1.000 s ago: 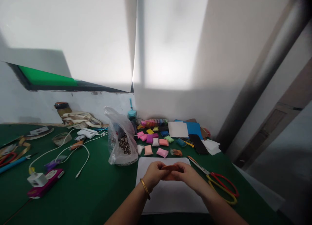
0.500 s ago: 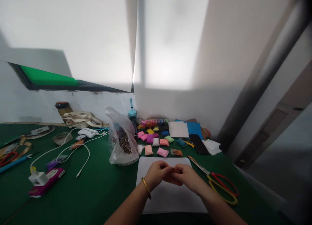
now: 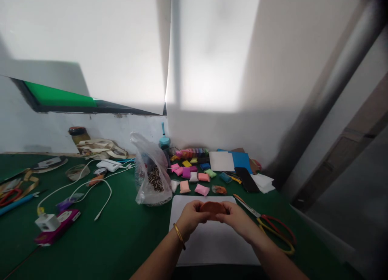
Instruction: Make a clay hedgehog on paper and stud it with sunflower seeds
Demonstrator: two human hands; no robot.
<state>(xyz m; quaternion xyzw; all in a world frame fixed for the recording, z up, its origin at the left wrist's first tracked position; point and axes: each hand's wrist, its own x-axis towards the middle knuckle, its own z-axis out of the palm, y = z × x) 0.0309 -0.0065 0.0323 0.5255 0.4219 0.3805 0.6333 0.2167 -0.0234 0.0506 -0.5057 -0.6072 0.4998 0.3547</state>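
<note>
A flattened, rounded piece of brown modelling clay (image 3: 214,209) is held up between my two hands over a sheet of white paper (image 3: 218,243). My left hand (image 3: 193,216), with a gold bangle at the wrist, pinches its left end. The right end is gripped by my right hand (image 3: 235,217), thumb on the near side. Just beyond the paper lie small packets of coloured clay, among them a pink packet (image 3: 201,189), a peach packet (image 3: 184,186) and an opened-looking brown packet (image 3: 219,190).
Large scissors (image 3: 269,223) with red and yellow handles lie right of the paper. A clear plastic bag (image 3: 151,175) of striped seeds stands left. Behind are a black phone (image 3: 247,180) and blue sheets (image 3: 242,161). White cables and a magenta power strip (image 3: 59,227) lie far left.
My hands have drawn slightly apart and turned, so the brown clay now shows its broad face between them. Before, it was mostly covered by the fingers.
</note>
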